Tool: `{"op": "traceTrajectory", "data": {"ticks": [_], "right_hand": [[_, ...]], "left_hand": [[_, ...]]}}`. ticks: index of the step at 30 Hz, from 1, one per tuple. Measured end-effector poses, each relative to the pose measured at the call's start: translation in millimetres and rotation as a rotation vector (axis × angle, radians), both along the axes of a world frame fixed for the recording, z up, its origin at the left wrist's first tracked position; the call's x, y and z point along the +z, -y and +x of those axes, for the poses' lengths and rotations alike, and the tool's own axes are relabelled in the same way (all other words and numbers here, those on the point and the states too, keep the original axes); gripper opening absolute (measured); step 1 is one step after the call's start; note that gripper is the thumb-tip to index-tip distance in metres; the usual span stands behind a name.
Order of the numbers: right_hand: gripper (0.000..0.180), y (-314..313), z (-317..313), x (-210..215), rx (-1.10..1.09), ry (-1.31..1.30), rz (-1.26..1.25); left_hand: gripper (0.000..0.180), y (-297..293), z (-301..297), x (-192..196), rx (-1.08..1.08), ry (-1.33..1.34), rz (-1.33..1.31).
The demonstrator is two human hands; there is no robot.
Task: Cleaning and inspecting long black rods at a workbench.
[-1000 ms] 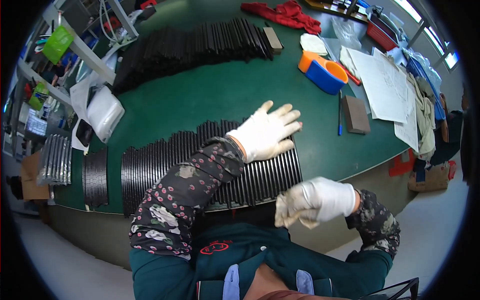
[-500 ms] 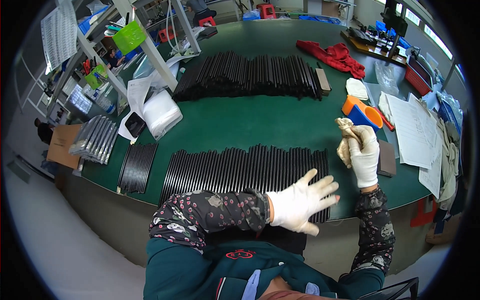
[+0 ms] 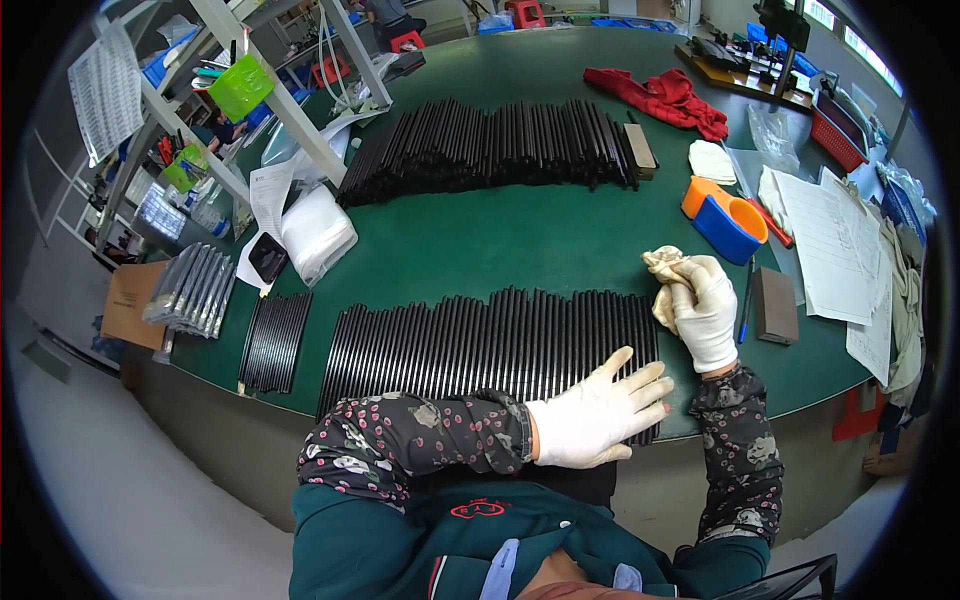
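A long row of black rods [image 3: 470, 345] lies side by side along the near edge of the green table. My left hand [image 3: 598, 412], in a white glove, rests with fingers spread over the right end of this row. Just beyond that end, my gloved right hand [image 3: 703, 312] is closed around a crumpled cream cloth [image 3: 665, 285]. The cloth hangs by the last rods; whether it touches them I cannot tell. Beside the right hand are a blue pen [image 3: 746, 302] and a brown block [image 3: 776, 306].
More black rods [image 3: 490, 145] are heaped at the back, with a smaller batch [image 3: 275, 342] at left. An orange and blue tape-like holder [image 3: 728, 222], papers [image 3: 825, 255] and a red cloth [image 3: 662, 100] lie to the right. A phone [image 3: 268, 257] and plastic-wrapped bundle [image 3: 318, 230] sit left.
My right hand has moved left with the cloth, toward the rods, uncovering the blue pen. My left hand has settled slightly down and left, fingers still spread.
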State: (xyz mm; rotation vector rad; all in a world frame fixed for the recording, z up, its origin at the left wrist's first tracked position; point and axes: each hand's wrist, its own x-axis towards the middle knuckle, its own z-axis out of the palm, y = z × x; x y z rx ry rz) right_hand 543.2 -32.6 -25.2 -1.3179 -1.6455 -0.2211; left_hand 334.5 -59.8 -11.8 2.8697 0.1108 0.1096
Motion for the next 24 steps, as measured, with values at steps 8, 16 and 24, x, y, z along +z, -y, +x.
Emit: {"op": "traceTrajectory", "data": {"ticks": [8, 16, 24], "right_hand": [[0.02, 3, -3, 0, 0.005, 0.002, -0.003], [0.017, -4, 3, -1, -0.064, -0.045, 0.013], [0.017, -3, 3, -6, -0.066, -0.063, -0.043]], "left_hand": [[0.077, 5, 9, -6, -0.062, 0.06, -0.045], [0.075, 2, 6, 7, -0.124, 0.094, -0.084], [0.075, 0, -10, 6, -0.147, 0.034, -0.069]]}}
